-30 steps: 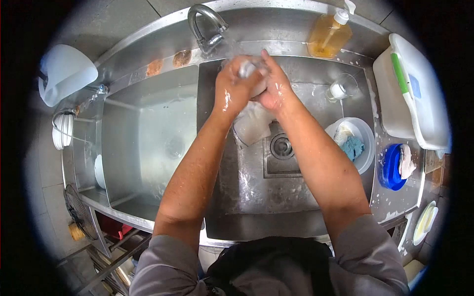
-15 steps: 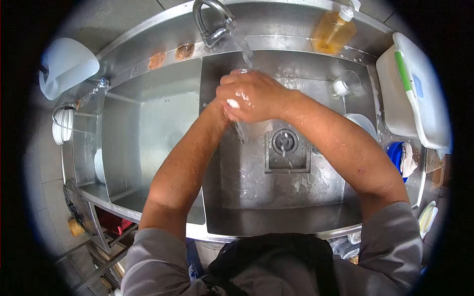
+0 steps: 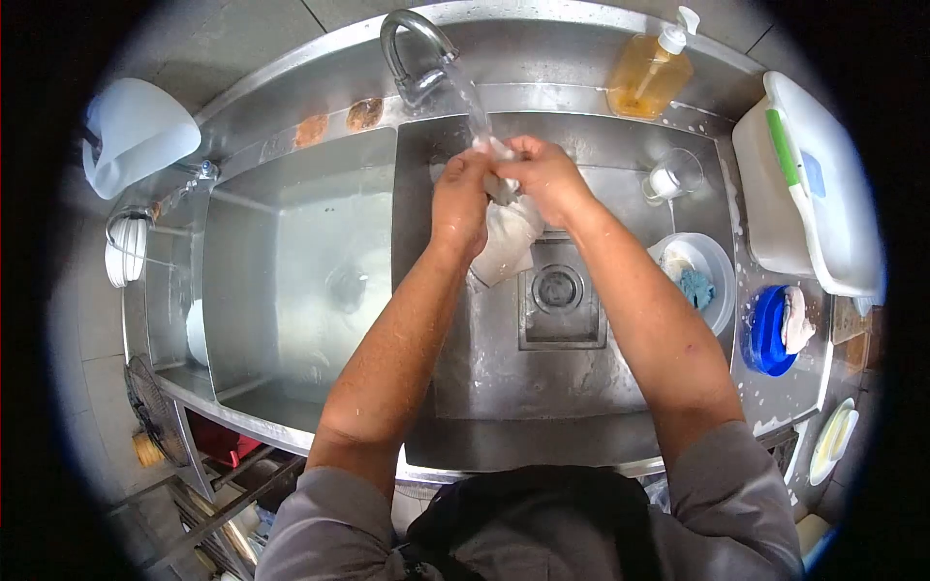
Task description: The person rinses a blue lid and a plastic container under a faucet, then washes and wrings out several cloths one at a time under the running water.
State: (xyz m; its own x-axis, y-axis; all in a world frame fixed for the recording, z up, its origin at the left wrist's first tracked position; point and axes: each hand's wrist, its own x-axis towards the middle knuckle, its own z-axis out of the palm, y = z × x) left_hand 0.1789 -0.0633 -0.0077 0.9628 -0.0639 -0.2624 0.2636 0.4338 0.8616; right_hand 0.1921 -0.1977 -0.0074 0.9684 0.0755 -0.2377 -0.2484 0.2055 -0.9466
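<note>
Water from the curved faucet (image 3: 418,56) runs onto a wet white cloth (image 3: 510,240) in the right basin. My left hand (image 3: 459,201) pinches the cloth's upper part from the left side, its fingers closed. My right hand (image 3: 548,182) grips the same bunched part from the right, thumb and fingers pressed on it. Below my hands the cloth hangs down in loose folds, left of and above the drain (image 3: 557,288).
The left basin (image 3: 291,290) holds cloudy water. In the right basin are a glass (image 3: 675,175) and a white tub (image 3: 719,254) with a teal scrubber. A soap bottle (image 3: 651,73), a white bin (image 3: 775,208) and a blue dish (image 3: 768,329) stand around it.
My hands were clasped together around the cloth, squeezing it. Now they are apart, slightly higher, and the cloth is partly opened out under the stream.
</note>
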